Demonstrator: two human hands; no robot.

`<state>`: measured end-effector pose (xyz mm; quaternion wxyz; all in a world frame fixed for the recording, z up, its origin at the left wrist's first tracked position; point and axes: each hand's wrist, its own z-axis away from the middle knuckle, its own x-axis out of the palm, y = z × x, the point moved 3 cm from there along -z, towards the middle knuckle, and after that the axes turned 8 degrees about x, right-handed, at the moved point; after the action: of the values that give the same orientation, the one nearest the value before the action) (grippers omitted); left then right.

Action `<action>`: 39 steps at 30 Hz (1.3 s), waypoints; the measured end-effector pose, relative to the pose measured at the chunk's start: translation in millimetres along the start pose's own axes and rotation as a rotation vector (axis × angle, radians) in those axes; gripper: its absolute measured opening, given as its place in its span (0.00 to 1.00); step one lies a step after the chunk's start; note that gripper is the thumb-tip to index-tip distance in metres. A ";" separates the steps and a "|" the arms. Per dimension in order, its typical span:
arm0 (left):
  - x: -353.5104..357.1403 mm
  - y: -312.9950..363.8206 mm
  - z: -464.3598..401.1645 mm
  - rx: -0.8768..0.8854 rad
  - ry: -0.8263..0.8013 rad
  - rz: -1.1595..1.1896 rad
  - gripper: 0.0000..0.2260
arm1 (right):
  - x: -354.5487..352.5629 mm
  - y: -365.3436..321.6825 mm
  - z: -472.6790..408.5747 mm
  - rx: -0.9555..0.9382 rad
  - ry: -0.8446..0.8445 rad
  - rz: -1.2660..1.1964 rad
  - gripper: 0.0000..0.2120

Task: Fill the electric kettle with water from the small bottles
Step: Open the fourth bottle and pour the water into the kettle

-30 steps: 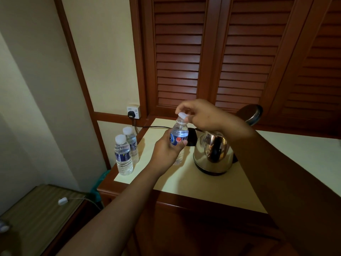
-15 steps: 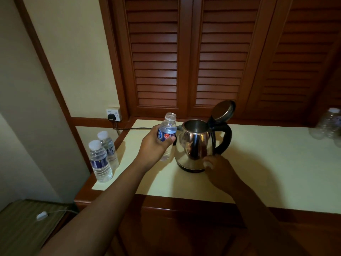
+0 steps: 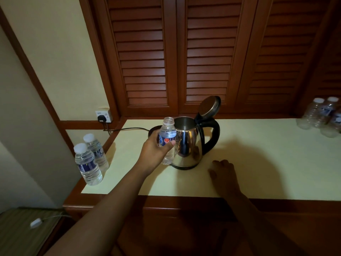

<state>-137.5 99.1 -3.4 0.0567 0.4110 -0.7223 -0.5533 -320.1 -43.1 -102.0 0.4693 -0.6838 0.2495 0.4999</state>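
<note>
The left hand [image 3: 156, 149] grips the uncapped bottle [image 3: 167, 139] upright, touching the kettle [image 3: 186, 143] beside it. Tip its mouth over the open rim slowly. The right hand [image 3: 224, 174] rests spread on the bench [image 3: 258, 163].

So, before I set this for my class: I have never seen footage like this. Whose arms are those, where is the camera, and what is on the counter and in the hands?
There is no machine here. The camera sits on a person's head and looks forward and down, so the two arms reaching in from the bottom are that person's own.

The left hand grips a small water bottle with its cap off, held upright right beside the kettle. The kettle is shiny steel with a black handle, and its lid is flipped up. The right hand lies on the pale counter in front of the kettle; it is in shadow and seems to hold nothing.

At the counter's left end stand two capped bottles. At the far right is a cluster of clear bottles; whether they hold water is hard to tell. A cord runs to a wall socket.
</note>
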 end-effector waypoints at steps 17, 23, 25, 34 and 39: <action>-36.8 32.4 -44.9 0.097 -0.097 -0.710 0.23 | 3.5 -2.4 3.0 -0.035 0.023 0.019 0.22; -30.6 40.2 -66.6 0.224 -0.262 -1.227 0.25 | 7.4 0.3 -0.6 -0.030 0.022 0.026 0.22; -30.4 42.5 -72.9 0.261 -0.276 -1.310 0.25 | 7.6 0.1 -0.5 -0.029 0.024 0.026 0.22; -24.3 54.0 -87.3 0.450 -0.288 -1.504 0.24 | 8.8 0.2 -1.9 -0.050 0.041 0.041 0.21; -19.9 57.4 -90.4 0.506 -0.305 -1.535 0.25 | 9.9 1.4 -2.1 -0.042 0.038 0.043 0.22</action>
<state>-106.4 47.0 87.1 -0.5305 0.7114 -0.3429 -0.3080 -316.5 -44.3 -111.5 0.4392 -0.6973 0.2625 0.5019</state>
